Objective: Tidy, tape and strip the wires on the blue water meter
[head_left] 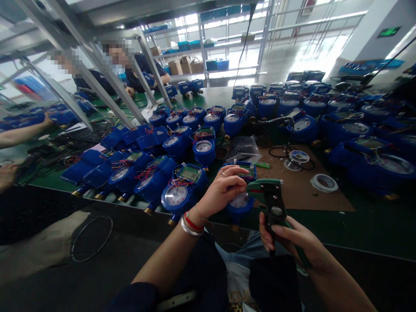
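My right hand [292, 236] is wrapped around the handles of a green and black wire stripper [276, 203], whose head points left. The stripper's jaws sit beside the fingertips of my left hand [224, 190]. Those left fingers are bent and pinched together over a blue water meter [239, 210], and what they hold is too small to make out. The meter lies at the table's front edge, its round dial partly covered by my left hand. Thin coloured wires show near its display. Just left lies another blue meter [175, 195] with a display and loose red wires.
Many similar meters [204, 147] stand in rows left, behind and right. A brown board [292, 182] carries a solder spool [296, 159], a tape roll [324, 183] and a clear plastic bag [245, 149]. Metal frame posts rise at left; co-workers [139, 71] sit beyond.
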`<state>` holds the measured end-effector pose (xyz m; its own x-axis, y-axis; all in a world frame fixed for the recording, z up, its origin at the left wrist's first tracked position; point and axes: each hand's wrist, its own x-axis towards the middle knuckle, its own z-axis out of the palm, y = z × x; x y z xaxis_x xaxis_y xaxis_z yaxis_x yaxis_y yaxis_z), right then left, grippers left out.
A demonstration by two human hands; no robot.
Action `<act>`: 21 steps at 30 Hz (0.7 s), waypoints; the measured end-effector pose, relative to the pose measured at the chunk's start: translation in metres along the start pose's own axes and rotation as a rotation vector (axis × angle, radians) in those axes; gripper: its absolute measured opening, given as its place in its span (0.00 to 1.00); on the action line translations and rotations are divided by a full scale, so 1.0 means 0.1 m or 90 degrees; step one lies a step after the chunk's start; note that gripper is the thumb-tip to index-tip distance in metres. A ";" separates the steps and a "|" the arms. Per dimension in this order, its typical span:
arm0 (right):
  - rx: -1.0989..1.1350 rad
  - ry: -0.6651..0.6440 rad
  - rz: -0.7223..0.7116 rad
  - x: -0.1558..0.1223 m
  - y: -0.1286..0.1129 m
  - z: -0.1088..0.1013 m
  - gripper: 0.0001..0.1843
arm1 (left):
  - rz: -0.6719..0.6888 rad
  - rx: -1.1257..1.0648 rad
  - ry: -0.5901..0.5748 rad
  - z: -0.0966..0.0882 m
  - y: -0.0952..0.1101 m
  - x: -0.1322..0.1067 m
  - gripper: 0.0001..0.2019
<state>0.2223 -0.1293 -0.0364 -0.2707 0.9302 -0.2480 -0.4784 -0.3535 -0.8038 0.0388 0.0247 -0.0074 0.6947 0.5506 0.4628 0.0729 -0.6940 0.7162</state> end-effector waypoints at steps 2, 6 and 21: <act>-0.007 0.004 -0.011 0.01 0.02 0.00 0.18 | 0.000 0.003 0.003 0.00 0.00 0.00 0.04; -0.007 -0.001 -0.036 0.03 0.07 0.02 0.16 | 0.001 0.006 0.008 0.01 0.01 0.00 0.04; -0.007 -0.043 -0.162 0.00 0.10 0.06 0.21 | -0.051 -0.024 0.041 0.00 -0.01 -0.02 0.04</act>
<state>0.2126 -0.1335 -0.0415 -0.1985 0.9801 -0.0010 -0.5295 -0.1081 -0.8414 0.0374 0.0240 -0.0095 0.6400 0.6330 0.4356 0.0980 -0.6294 0.7709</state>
